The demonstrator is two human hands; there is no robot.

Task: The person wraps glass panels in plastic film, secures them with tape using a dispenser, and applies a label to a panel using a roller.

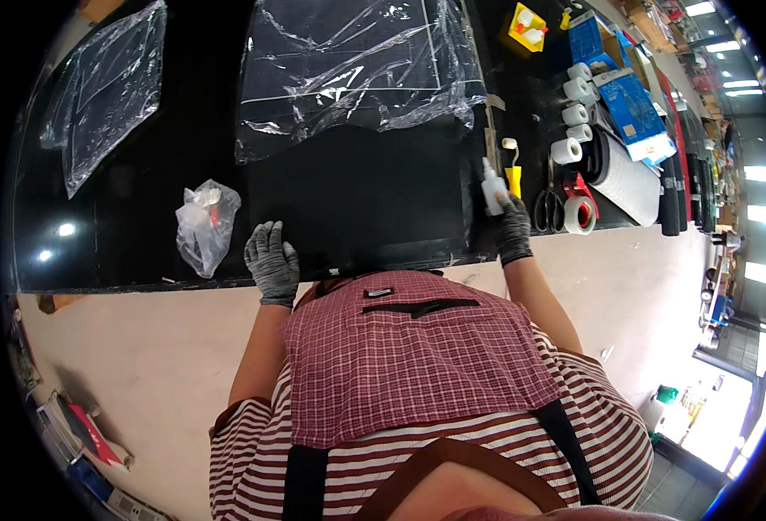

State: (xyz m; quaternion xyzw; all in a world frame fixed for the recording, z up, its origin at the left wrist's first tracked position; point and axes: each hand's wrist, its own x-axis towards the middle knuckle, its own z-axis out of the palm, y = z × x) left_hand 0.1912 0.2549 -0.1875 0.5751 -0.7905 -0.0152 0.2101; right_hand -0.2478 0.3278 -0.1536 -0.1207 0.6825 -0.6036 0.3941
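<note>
My left hand (272, 263), in a grey knit glove, lies on the black table (357, 208) at its near edge. Its fingers are stretched out and the hand holds nothing. Just left of it sits a crumpled clear plastic bag (207, 227) with something white and red inside. On the right, my gloved right hand (513, 233) has its fingers closed around the lower part of a small white squeeze bottle (492, 188) with a pointed nozzle. Right beside this bottle lies a small roller (512, 178) with a yellow handle. Clear plastic film (357, 78) covers dark sheet material farther back.
Black-handled scissors (550, 208) and a red tape dispenser (580, 208) lie to the right. Beyond them are several white rolls (576, 113), blue boxes (630, 108) and a grey roll of material (626, 178). A yellow tray (528, 28) stands at the back; another film-covered sheet (109, 95) lies far left.
</note>
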